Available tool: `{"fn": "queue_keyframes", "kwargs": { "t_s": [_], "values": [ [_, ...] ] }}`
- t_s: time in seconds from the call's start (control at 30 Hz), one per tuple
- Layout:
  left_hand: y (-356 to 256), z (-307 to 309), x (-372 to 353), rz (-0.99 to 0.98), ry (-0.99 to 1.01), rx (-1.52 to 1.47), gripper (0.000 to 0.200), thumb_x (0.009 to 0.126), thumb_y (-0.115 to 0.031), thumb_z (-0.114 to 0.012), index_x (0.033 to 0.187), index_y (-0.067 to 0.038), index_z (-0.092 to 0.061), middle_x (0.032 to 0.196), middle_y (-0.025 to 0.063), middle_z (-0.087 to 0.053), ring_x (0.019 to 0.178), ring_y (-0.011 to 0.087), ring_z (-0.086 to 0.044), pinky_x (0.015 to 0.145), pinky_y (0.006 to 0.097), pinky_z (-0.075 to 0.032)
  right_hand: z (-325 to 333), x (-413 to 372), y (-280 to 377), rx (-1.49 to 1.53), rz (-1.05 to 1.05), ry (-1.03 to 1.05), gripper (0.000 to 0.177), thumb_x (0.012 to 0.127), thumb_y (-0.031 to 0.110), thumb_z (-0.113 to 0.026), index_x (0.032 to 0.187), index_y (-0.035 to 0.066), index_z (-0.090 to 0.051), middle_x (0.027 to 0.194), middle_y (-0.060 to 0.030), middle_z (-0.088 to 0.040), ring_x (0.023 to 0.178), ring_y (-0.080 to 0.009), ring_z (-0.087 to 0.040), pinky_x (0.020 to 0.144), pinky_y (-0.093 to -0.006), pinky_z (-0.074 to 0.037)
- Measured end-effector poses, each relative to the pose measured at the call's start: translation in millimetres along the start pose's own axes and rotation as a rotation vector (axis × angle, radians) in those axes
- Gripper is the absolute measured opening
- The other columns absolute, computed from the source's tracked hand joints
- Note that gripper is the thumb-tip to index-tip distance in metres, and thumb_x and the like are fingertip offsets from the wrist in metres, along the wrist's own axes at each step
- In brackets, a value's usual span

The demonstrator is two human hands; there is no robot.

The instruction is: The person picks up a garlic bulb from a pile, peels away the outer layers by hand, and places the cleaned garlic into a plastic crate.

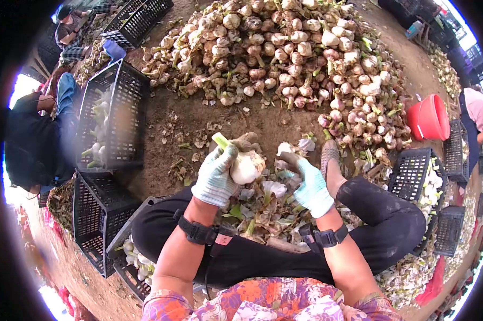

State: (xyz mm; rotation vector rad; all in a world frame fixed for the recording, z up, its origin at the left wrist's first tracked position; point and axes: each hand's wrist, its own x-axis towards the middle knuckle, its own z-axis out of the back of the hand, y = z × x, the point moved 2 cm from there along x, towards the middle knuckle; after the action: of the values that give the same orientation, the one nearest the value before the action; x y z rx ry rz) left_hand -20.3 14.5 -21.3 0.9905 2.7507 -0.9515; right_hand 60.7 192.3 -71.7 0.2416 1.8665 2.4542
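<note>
My left hand (218,174), in a striped glove with dirty fingertips, is closed around a garlic bulb (247,167). The bulb is white and partly peeled, and its cut green stem (220,140) points up past the fingers. To the right, my gloved right hand (310,184) is apart from the bulb, its fingers extended toward the left and nothing plainly held in them. Just beyond its fingertips is a pale piece of garlic (307,143), partly loose-skinned. Peeled garlic skins (273,188) litter the ground below both hands, between my bent legs.
A large heap of unpeeled garlic (284,48) lies ahead. Black crates (131,120) with garlic stand on the left, another crate (413,174) on the right. A red bucket (429,119) sits beside the heap. One person (38,139) is at left, another (477,115) at right.
</note>
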Motion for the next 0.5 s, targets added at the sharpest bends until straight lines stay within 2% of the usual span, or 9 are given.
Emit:
{"fn": "queue_keyframes", "kwargs": {
  "t_s": [0.03, 0.07, 0.1, 0.13, 0.2, 0.3, 0.4, 0.43, 0.5],
  "values": [
    [0.3, -4.0, 0.2, -0.037, -0.031, 0.104, 0.036, 0.080, -0.024, -0.059, 0.101, 0.004, -0.052, 0.116, 0.0185, -0.047, 0.095, 0.0292, -0.054, 0.085, 0.0415, -0.044, 2.2, 9.4, 19.4, -0.002, 0.000, -0.001, 0.047, 0.069, -0.008, -0.054, 0.114, 0.003, -0.049, 0.091, -0.0125, -0.059, 0.076, -0.0177, -0.057, 0.062, -0.0256, -0.047],
    [1.0, -3.8, 1.6, -0.031, -0.032, 0.101, 0.036, 0.080, -0.024, -0.059, 0.101, 0.004, -0.052, 0.116, 0.0185, -0.047, 0.095, 0.0292, -0.054, 0.085, 0.0415, -0.044, 0.0, 17.3, 36.3, 0.550, -0.258, 0.067, 0.049, 0.069, -0.006, -0.055, 0.117, 0.003, -0.047, 0.093, -0.0126, -0.058, 0.074, -0.0175, -0.057, 0.061, -0.0245, -0.047],
    [1.0, -3.2, 1.9, -0.069, 0.000, 0.245, 0.034, 0.080, -0.022, -0.058, 0.100, 0.004, -0.052, 0.118, 0.0189, -0.046, 0.097, 0.0289, -0.053, 0.084, 0.0412, -0.044, -3.5, 22.4, 51.8, 1.104, -0.517, 0.130, 0.051, 0.070, -0.004, -0.055, 0.119, 0.003, -0.044, 0.096, -0.0127, -0.058, 0.072, -0.0173, -0.058, 0.060, -0.0233, -0.047],
    [1.1, -3.9, 2.2, -0.109, 0.031, 0.388, 0.032, 0.080, -0.021, -0.058, 0.099, 0.004, -0.053, 0.119, 0.0194, -0.044, 0.098, 0.0286, -0.053, 0.084, 0.0409, -0.044, -4.5, 26.3, 62.3, 1.143, -0.673, 0.228, 0.044, 0.070, 0.003, -0.056, 0.114, 0.001, -0.049, 0.086, -0.0149, -0.058, 0.065, -0.0203, -0.056, 0.057, -0.0253, -0.046],
    [1.7, -4.8, 0.0, -0.066, -0.013, 0.379, 0.027, 0.080, -0.019, -0.058, 0.095, 0.003, -0.054, 0.119, 0.0198, -0.044, 0.096, 0.0283, -0.054, 0.082, 0.0392, -0.045, -8.0, 33.2, 66.7, -0.230, 0.103, 0.235, 0.037, 0.069, 0.004, -0.055, 0.106, 0.000, -0.055, 0.076, -0.0162, -0.058, 0.062, -0.0239, -0.056, 0.055, -0.0295, -0.045],
    [-2.0, -0.7, -0.4, -0.001, -0.028, 0.404, 0.024, 0.079, -0.019, -0.060, 0.091, 0.002, -0.056, 0.112, 0.0170, -0.051, 0.091, 0.0255, -0.056, 0.078, 0.0353, -0.047, -8.5, 32.9, 61.3, -0.165, -0.052, 0.267, 0.029, 0.074, 0.006, -0.054, 0.102, 0.000, -0.058, 0.077, -0.0159, -0.062, 0.066, -0.0254, -0.060, 0.061, -0.0295, -0.046],
    [-3.8, -0.4, 2.2, 0.018, -0.070, 0.433, 0.024, 0.078, -0.019, -0.061, 0.090, 0.001, -0.057, 0.109, 0.0155, -0.053, 0.090, 0.0227, -0.056, 0.078, 0.0341, -0.047, -10.8, 30.1, 58.5, -0.281, 0.085, 0.175, 0.033, 0.069, 0.005, -0.056, 0.101, -0.001, -0.058, 0.077, -0.0151, -0.062, 0.066, -0.0233, -0.060, 0.061, -0.0283, -0.046],
    [-2.8, -1.0, 2.9, -0.032, -0.062, 0.457, 0.026, 0.078, -0.020, -0.061, 0.090, 0.002, -0.057, 0.110, 0.0153, -0.052, 0.090, 0.0211, -0.056, 0.078, 0.0335, -0.047, -12.5, 30.0, 57.8, -0.202, 0.094, 0.122, 0.032, 0.070, 0.004, -0.055, 0.102, 0.001, -0.058, 0.077, -0.0111, -0.062, 0.066, -0.0150, -0.059, 0.060, -0.0252, -0.045],
    [-2.8, 1.1, 4.0, -0.047, -0.031, 0.464, 0.026, 0.078, -0.021, -0.061, 0.091, 0.002, -0.057, 0.110, 0.0153, -0.052, 0.090, 0.0213, -0.056, 0.078, 0.0336, -0.047, -13.7, 29.9, 52.5, -0.117, 0.001, 0.141, 0.029, 0.072, 0.003, -0.053, 0.100, 0.000, -0.058, 0.077, -0.0096, -0.062, 0.067, -0.0135, -0.059, 0.060, -0.0250, -0.045]
  ]
}}
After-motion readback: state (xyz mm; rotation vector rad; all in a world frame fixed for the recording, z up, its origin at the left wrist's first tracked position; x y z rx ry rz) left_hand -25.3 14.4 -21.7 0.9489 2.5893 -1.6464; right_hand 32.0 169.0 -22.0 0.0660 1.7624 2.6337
